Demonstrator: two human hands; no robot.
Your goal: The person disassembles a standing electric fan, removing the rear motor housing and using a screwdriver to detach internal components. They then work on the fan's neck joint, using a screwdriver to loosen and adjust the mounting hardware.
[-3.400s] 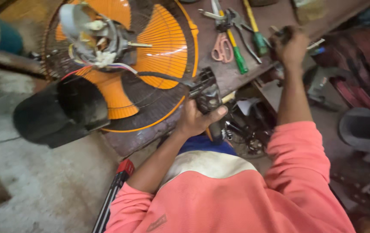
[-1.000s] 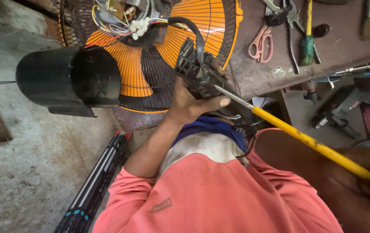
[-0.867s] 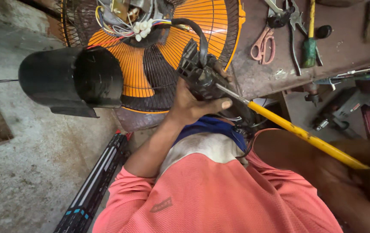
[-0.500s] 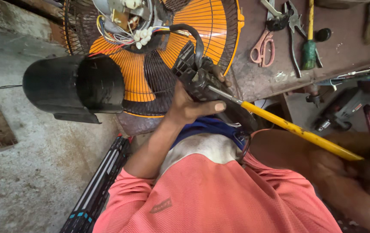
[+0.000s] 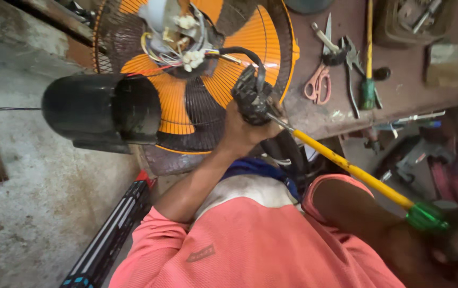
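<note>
- A black cylindrical housing (image 5: 101, 113) lies at the far left, in front of the orange fan guard (image 5: 250, 48); it sits close to the working elbow, so a steady forearm keeps it from being knocked.
- Loose wires and white connectors (image 5: 186, 50) hang out at the fan's hub, and a black cable runs from them to the part in hand; I judge it wise not to pull that cable taut.
- The left hand (image 5: 242, 133) is closed around a small black switch block (image 5: 251, 96), held just in front of the guard's lower edge. A firm, unmoving grip matters here.
- The yellow-shafted screwdriver (image 5: 346, 165) has its tip in the block; keeping the shaft in line with the screw looks best.
- The right hand (image 5: 453, 240) is wrapped on the green handle at the lower right, partly blurred.
- Scissors (image 5: 318, 82) and pliers (image 5: 349, 58) lie on the brown bench (image 5: 399, 101) beyond.
</note>
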